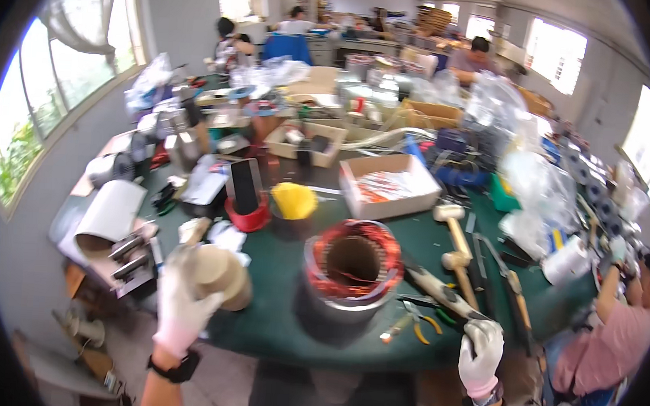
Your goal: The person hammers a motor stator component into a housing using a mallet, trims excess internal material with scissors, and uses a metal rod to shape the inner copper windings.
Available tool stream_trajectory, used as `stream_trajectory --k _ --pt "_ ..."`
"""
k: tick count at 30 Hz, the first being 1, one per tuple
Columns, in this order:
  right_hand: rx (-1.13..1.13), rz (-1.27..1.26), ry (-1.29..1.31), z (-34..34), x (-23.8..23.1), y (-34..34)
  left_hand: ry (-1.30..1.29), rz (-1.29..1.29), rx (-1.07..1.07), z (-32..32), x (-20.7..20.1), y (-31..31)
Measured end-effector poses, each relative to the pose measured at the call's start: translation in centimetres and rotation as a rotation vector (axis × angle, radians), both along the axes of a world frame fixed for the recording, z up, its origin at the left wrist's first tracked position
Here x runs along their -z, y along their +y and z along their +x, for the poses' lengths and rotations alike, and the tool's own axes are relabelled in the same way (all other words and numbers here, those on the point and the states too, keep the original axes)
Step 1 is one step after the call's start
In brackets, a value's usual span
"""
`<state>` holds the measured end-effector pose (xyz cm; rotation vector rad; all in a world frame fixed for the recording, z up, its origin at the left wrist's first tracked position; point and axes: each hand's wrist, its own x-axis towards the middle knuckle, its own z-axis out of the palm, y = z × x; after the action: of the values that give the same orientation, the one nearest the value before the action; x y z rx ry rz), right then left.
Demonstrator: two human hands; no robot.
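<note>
A motor stator [313, 295] with reddish copper windings stands upright on the green table, between my two hands. My left hand [183, 302], in a white glove, reaches up at the near left edge, beside beige cylindrical rolls [232, 279]. Its fingers are stretched and slightly blurred, the thumb spread toward the rolls; whether it touches them is unclear. My right hand [482, 354], also gloved, is curled closed at the table's near right edge. It lies just below the end of a long dark-and-beige tool [442, 290]; what its fingers hold, if anything, is hidden.
Pliers [423, 326], a pale-headed mallet [453, 229] and other long tools lie right of the stator. Behind it are a white box [389, 186] of small parts, a yellow bundle [294, 201] and a red tape roll [248, 215]. A co-worker [607, 339] sits at right.
</note>
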<state>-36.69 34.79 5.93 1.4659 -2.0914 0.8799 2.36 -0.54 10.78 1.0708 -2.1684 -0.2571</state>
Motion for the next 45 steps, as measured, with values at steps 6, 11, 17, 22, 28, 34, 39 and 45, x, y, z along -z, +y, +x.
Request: stream_trajectory --k 6,11,17,22,28,34,39,45 --pt "0.395 0.361 0.113 -1.7 3.0 -3.7 -0.077 -0.041 -0.034 -3.0 0.9 -1.5" --pt "0.380 0.439 0.084 -4.5 5.0 -3.8 0.030 0.033 -0.056 -1.4 0.6 -1.1" --pt "0.392 0.230 -0.093 -7.1 3.7 -0.3 0.282 0.111 -0.102 1.7 -2.4 -2.6" --pt "0.578 0.143 -0.209 -14.9 5.5 5.8 0.149 -0.068 -0.268 4.6 -6.2 -8.5" --pt "0.662 0.298 0.155 -13.4 2.1 2.5 0.069 -0.122 -0.262 7.8 -0.5 -19.4" --pt "0.138 0.238 -0.154 -8.0 1.2 -6.6 0.083 -0.046 -0.321 12.6 3.7 -22.9" --pt "0.200 0.575 0.027 -8.4 2.4 -10.3 -0.037 -0.141 -0.215 7.9 -0.2 -17.5" --pt "0.156 0.616 0.153 -10.7 4.3 -13.0 -0.334 0.008 -0.023 2.5 2.6 -11.8"
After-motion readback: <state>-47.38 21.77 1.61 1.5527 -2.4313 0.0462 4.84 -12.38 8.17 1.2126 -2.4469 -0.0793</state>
